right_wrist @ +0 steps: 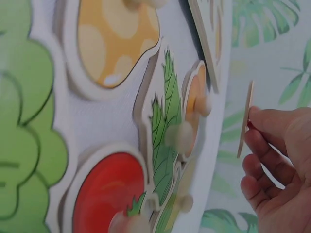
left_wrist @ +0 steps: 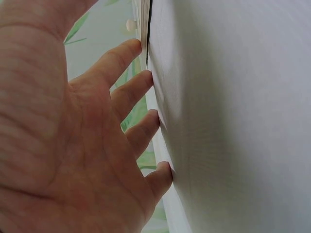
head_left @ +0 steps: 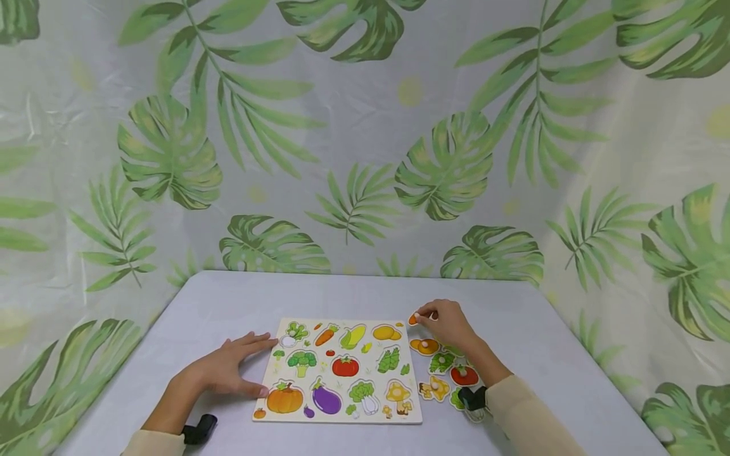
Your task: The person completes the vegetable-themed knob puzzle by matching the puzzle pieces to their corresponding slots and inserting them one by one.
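A light wooden vegetable puzzle board (head_left: 316,416) lies flat on the table. My left hand (head_left: 230,364) is beside its left edge, fingers spread, with fingertips and thumb tip right at the edge. Past the board's far right corner, my right hand (head_left: 450,324) pinches a thin orange puzzle piece (head_left: 413,319) between thumb and fingers. That puzzle piece (right_wrist: 246,119) appears edge-on in the right wrist view, raised above the table, its picture hidden. Nearest below that hand lies a potato piece (head_left: 424,346) with a knob.
Right of the board lie several knobbed pieces: a tomato (head_left: 464,375), a mushroom (head_left: 438,387) and a leafy green piece (head_left: 441,362). The right forearm and its black wrist camera (head_left: 472,399) pass over part of this group. A leaf-patterned curtain (head_left: 353,126) hangs behind the white table (head_left: 239,301).
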`<action>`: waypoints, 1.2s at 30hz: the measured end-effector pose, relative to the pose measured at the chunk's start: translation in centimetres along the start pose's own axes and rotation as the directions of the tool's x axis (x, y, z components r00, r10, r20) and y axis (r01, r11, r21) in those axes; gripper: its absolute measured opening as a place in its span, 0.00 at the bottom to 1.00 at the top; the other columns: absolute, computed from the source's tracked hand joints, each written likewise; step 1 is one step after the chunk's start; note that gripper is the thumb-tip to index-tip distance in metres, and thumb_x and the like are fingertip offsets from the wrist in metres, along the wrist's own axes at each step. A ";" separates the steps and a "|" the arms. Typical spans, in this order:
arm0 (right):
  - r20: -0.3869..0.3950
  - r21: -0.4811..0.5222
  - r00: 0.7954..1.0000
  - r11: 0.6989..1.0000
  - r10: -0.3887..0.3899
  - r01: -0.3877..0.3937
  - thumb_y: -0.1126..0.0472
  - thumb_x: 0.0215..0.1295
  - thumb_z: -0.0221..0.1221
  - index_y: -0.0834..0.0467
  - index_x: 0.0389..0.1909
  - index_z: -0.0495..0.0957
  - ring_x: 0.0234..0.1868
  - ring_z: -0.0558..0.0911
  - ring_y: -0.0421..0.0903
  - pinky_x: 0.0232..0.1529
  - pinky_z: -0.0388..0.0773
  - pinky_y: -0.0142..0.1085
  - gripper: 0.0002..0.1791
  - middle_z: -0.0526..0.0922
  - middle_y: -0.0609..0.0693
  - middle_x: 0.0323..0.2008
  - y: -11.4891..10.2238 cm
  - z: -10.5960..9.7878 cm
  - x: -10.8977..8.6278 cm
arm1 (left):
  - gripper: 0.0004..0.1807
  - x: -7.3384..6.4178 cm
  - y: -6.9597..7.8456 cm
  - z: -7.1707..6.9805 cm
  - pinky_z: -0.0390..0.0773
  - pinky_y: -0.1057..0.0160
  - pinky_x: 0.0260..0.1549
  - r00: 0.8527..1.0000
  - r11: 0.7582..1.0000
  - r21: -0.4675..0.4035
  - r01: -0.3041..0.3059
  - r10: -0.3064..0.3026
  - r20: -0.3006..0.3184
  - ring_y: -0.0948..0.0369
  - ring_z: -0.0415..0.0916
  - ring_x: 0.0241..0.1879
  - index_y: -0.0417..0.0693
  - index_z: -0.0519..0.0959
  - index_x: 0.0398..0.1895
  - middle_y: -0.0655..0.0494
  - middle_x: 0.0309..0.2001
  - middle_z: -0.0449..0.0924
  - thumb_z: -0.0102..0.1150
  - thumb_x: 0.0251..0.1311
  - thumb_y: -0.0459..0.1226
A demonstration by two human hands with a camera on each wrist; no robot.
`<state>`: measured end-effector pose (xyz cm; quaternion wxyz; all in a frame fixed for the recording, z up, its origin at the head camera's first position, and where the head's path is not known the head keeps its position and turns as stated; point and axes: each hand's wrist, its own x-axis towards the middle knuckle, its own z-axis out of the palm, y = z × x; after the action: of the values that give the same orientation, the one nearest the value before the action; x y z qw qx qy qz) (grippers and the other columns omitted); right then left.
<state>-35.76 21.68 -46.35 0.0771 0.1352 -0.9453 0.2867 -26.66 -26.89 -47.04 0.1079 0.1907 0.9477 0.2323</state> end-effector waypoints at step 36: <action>0.048 0.104 0.989 0.986 -0.138 0.133 0.58 0.69 0.67 0.53 0.40 0.90 0.38 0.75 0.40 0.44 0.75 0.36 0.05 0.86 0.42 0.35 -6.5 3.1 1.3 | 0.55 0.0 0.0 0.1 0.39 0.23 0.73 1.000 1.000 -0.003 0.005 -0.005 -0.001 0.35 0.47 0.80 0.61 0.67 0.77 0.48 0.81 0.59 0.75 0.43 0.65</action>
<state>-35.30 14.48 -45.26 0.0636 0.2107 -0.9201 0.3240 -26.62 -26.89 -47.16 0.1081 0.1880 0.9478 0.2337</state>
